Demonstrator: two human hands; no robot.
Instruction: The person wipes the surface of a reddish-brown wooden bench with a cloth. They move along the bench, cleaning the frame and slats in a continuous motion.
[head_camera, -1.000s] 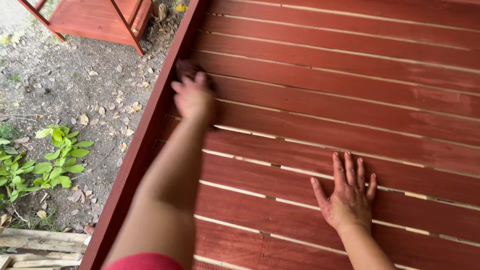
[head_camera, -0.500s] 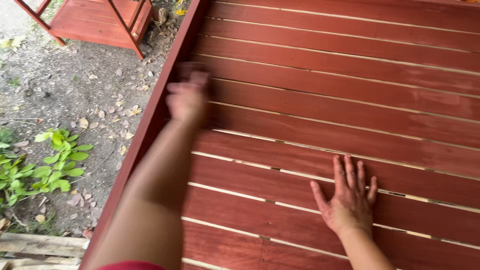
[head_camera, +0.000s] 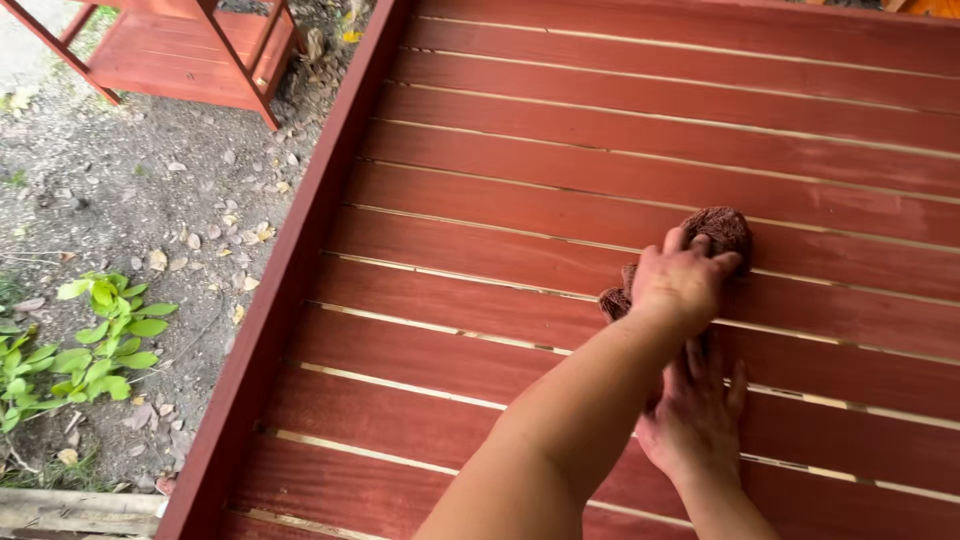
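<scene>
Under the left hand (head_camera: 683, 285), a brown cloth (head_camera: 718, 232) is bunched and pressed against the red slatted worktop (head_camera: 560, 190); the fingers are curled over it, so the cloth is gripped and pushed flat at once, and it shows only beyond the fingertips and at the wrist side. Just below, partly hidden by the left forearm, the right hand (head_camera: 695, 425) is laid flat with fingers spread on a nearer slat, holding nothing, apparently as a brace. The step in hand is judged to be wiping the slats, with the cloth near the middle of the surface. A next stroke would call for steady downward pressure and travel along the grain, so that the cloth is not snagged in the pale gaps between boards. Open room is left to the right and toward the far slats. To the left, movement is bounded by the raised side rail (head_camera: 300, 260), beyond which lie bare ground, dry leaves and a green plant (head_camera: 105, 335).
</scene>
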